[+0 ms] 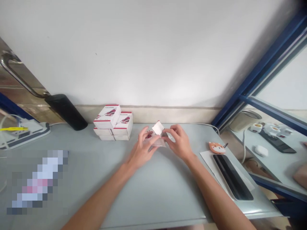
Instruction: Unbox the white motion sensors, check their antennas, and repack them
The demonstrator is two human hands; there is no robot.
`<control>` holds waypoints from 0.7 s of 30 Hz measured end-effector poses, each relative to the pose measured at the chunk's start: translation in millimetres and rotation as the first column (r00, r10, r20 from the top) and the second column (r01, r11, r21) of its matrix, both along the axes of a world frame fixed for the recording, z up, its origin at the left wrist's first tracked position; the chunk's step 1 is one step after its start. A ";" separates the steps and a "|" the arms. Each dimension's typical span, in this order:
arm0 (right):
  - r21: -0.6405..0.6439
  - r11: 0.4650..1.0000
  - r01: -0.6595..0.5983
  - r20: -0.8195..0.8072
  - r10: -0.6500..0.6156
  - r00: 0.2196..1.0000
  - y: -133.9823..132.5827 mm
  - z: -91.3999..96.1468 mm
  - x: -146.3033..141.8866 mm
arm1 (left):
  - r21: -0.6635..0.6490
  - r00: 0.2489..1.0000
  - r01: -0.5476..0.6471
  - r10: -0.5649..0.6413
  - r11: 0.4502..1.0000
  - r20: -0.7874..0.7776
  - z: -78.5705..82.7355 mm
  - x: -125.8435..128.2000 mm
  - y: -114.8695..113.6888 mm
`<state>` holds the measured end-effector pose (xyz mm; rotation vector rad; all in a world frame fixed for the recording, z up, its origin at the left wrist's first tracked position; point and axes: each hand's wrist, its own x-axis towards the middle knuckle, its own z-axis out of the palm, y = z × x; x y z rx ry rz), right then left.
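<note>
Both my hands meet over the middle of the grey table (100, 172). My left hand (142, 147) and my right hand (179, 141) pinch a small clear plastic bag (158, 142) between their fingers, just above the tabletop. A small white square piece (157, 128) sticks up out of the bag between the fingertips. A stack of white and red boxes (113, 122) stands to the left of my left hand, against the wall.
A black cylinder (66, 111) on a metal handle leans at the back left. A black phone (232, 176) on white paper and an orange animal-shaped item (216, 148) lie at the right. A neighbouring table (275, 159) with cups is beyond the blue frame.
</note>
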<state>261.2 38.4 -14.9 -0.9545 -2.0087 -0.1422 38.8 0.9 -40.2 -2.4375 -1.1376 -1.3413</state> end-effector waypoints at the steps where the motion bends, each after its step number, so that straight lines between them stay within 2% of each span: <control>1: 0.000 1.000 0.014 0.021 -0.014 1.000 0.0 1.3 0.7 | -0.004 1.000 0.003 -0.003 1.000 -0.012 0.5 0.3 -0.2; 5: 0.012 0.996 0.087 0.118 -0.088 0.989 -2.5 4.2 1.1 | 0.072 0.992 -0.040 0.048 0.997 -0.115 3.0 -0.5 -0.5; 9: 0.076 0.987 0.141 0.166 -0.152 0.974 -9.1 5.4 -4.1 | 0.109 0.988 -0.078 0.091 0.991 -0.124 0.8 -3.8 1.9; 17: 0.180 0.983 0.046 0.197 -0.082 0.977 -11.3 8.9 -0.6 | 0.085 0.994 -0.047 0.055 0.995 -0.099 -0.2 -6.1 1.8; 21: 0.130 0.990 0.059 0.131 -0.076 0.989 -8.7 6.9 -3.2 | 0.056 0.996 -0.027 0.032 0.998 -0.081 4.0 -7.1 1.5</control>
